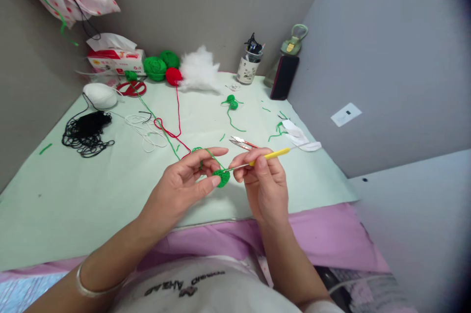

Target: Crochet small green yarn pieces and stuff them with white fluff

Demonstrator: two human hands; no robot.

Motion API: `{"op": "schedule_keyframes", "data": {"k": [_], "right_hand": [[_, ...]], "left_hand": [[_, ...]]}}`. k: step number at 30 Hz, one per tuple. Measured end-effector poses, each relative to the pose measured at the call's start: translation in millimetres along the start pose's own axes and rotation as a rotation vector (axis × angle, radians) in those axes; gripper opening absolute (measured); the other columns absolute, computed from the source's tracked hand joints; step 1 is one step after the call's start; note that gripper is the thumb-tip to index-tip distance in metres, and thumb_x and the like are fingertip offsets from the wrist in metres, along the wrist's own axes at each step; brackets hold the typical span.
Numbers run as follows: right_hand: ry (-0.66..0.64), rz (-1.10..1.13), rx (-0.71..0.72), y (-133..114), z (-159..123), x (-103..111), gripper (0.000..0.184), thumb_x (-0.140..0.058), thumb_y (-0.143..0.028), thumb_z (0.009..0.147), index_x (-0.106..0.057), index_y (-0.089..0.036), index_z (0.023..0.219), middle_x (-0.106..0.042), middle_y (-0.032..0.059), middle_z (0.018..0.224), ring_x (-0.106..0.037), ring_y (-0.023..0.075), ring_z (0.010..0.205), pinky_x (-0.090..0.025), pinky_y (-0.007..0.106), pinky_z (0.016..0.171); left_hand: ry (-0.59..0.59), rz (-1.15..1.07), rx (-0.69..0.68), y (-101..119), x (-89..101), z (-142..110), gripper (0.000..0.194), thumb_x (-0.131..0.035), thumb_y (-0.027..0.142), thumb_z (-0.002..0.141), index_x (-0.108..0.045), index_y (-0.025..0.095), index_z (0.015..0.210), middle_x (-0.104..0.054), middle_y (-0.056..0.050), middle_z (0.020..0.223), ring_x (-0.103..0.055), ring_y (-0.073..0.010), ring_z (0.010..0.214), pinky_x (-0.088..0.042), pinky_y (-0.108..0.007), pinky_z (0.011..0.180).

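Between the thumb and fingers of my left hand (187, 175) is a small round green crochet piece (222, 178). Green yarn (212, 155) runs from it over my raised left index finger. My right hand (263, 175) grips a crochet hook (272, 154) by its yellow handle, and the metal tip meets the top edge of the piece. Just beyond my right fingers lie small thread scissors (243, 142), their handles partly hidden by the hand. Farther off, two small green crocheted balls (232, 102) with loose tails rest on the table.
At the back stand a tissue box (117, 60), green yarn balls (155, 68), a red yarn ball (173, 76), white stuffing (198, 70), a pen jar (248, 67), a bottle (292, 45) and a phone (284, 77). Black yarn (88, 129), white yarn (100, 95) and red-handled scissors (131, 89) lie left.
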State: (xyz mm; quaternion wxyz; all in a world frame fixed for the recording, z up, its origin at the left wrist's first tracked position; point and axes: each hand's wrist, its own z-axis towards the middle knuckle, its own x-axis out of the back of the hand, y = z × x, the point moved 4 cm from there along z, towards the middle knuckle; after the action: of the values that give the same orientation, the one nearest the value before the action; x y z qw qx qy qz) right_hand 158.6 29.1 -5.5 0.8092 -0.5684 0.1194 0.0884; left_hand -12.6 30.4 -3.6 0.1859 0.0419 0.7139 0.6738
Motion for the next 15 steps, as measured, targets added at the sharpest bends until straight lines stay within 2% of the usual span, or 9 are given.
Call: {"op": "schedule_keyframes", "data": {"k": [7,11,15], "right_hand": [[-0.033,-0.120,0.176,-11,-9,-2,0.018,-0.059,-0.034,0.107,-0.072,-0.024,0.100,-0.080,0.0041,0.092,-0.072,0.0162,0.075,-0.060,0.031,0.066],[-0.054,-0.234,0.283,-16,-16,-5,0.020,-0.055,-0.026,0.108,-0.075,-0.026,0.106,-0.080,0.0041,0.098,-0.073,0.0164,0.079,-0.060,0.033,0.067],[-0.124,-0.359,0.409,-19,-19,-8,0.021,-0.055,-0.020,0.107,-0.074,-0.027,0.113,-0.080,0.0046,0.100,-0.076,0.0205,0.092,-0.062,0.037,0.074]], "left_hand": [[0.035,0.042,-0.015,2,1.2,0,0.031,-0.083,0.032,0.090,-0.082,0.034,0.121,-0.069,-0.001,0.094,-0.063,-0.0187,0.096,-0.052,-0.031,0.093],[0.073,0.095,-0.032,2,1.3,0,0.031,-0.083,0.030,0.090,-0.082,0.036,0.120,-0.068,0.001,0.093,-0.063,-0.0177,0.096,-0.050,-0.031,0.094],[0.130,0.183,-0.070,3,2.9,-3,0.031,-0.082,0.027,0.090,-0.082,0.035,0.119,-0.069,0.000,0.095,-0.063,-0.0186,0.097,-0.048,-0.033,0.094]]}}
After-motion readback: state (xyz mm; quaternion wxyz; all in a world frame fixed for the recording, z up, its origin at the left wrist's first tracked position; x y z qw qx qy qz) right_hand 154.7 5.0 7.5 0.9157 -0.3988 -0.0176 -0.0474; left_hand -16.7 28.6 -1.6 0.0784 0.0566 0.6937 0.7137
